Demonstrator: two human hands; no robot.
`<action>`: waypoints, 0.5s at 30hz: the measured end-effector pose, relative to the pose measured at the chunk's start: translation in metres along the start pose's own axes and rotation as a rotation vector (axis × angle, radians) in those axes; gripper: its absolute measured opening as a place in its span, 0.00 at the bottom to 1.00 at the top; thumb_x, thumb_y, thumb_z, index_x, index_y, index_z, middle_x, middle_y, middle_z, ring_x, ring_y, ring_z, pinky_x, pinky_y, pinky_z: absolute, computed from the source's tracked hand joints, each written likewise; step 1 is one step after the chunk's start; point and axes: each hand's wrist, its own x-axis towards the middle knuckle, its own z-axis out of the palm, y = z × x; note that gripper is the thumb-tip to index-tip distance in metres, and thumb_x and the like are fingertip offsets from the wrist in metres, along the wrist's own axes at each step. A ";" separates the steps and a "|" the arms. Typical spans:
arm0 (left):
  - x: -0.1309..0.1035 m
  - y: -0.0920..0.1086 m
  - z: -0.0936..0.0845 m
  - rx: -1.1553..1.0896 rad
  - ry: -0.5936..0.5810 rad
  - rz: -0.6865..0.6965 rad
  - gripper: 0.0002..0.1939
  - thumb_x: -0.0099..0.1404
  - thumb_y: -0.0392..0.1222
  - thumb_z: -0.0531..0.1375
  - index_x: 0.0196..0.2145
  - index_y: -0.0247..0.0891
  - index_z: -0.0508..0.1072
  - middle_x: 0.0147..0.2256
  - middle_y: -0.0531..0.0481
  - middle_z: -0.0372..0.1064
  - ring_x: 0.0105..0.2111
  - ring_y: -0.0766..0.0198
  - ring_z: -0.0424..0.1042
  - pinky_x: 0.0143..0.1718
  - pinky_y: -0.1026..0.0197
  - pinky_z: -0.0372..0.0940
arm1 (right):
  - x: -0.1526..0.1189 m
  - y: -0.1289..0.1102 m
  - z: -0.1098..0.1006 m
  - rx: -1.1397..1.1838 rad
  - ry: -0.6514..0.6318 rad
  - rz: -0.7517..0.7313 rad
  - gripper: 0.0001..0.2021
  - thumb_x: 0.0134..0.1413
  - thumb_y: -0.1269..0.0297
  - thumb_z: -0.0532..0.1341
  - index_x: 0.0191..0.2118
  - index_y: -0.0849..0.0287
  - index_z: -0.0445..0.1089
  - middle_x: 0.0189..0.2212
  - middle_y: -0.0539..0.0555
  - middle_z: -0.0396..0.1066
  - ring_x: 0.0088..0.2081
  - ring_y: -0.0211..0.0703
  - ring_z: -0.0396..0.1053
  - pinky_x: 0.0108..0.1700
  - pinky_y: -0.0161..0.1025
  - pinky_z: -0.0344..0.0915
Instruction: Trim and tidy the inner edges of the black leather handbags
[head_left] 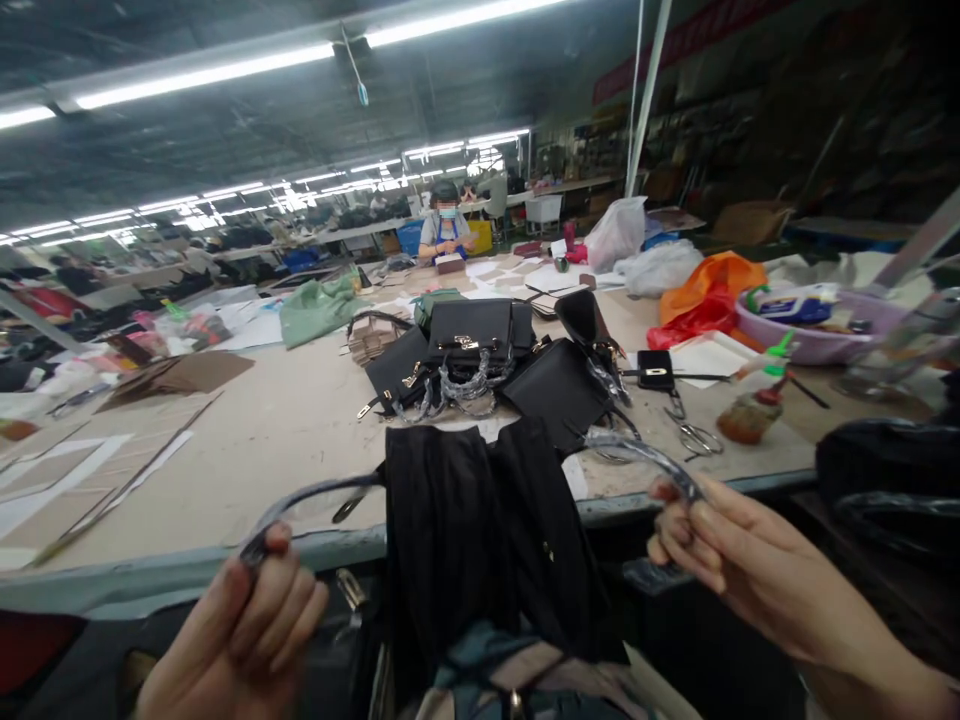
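Note:
A black bag body (pixel 450 520) of soft dark material hangs over the table's front edge, close to my torso. My left hand (pixel 251 610) pinches a plastic-wrapped handle (pixel 307 492) that reaches out from the bag's left side. On the right, my right hand (pixel 712 540) grips another plastic-wrapped handle (pixel 645 450), held up near the table edge. Just beyond the bag, several black handbags (pixel 476 335) with gold clasps and wrapped handles lie piled together.
Scissors (pixel 699 438), a glue bottle (pixel 752 412) and a small black pouch (pixel 655 370) lie at the right, before a purple basin (pixel 832 340). Brown sheets (pixel 176 380) lie at the left. A person (pixel 446 230) sits across the table (pixel 300 430).

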 end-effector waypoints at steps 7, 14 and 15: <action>0.019 -0.020 0.003 0.255 -0.136 0.000 0.12 0.59 0.41 0.62 0.39 0.33 0.70 0.16 0.60 0.48 0.14 0.75 0.48 0.16 0.70 0.51 | 0.021 0.002 0.010 -0.155 -0.035 -0.088 0.11 0.54 0.55 0.61 0.35 0.58 0.69 0.21 0.48 0.64 0.26 0.38 0.63 0.46 0.47 0.65; 0.048 -0.035 -0.020 0.494 -0.116 0.217 0.17 0.55 0.45 0.65 0.41 0.35 0.72 0.22 0.53 0.64 0.28 0.64 0.66 0.38 0.60 0.62 | 0.019 0.027 0.010 -0.685 -0.065 -0.411 0.06 0.55 0.60 0.59 0.35 0.54 0.72 0.32 0.54 0.71 0.42 0.49 0.68 0.47 0.39 0.64; 0.054 -0.040 -0.025 0.555 -0.081 0.215 0.17 0.54 0.46 0.66 0.40 0.35 0.73 0.23 0.52 0.66 0.30 0.62 0.67 0.41 0.59 0.62 | 0.023 0.037 0.011 -0.714 -0.123 -0.427 0.06 0.55 0.60 0.59 0.35 0.53 0.72 0.33 0.54 0.72 0.43 0.49 0.68 0.47 0.39 0.64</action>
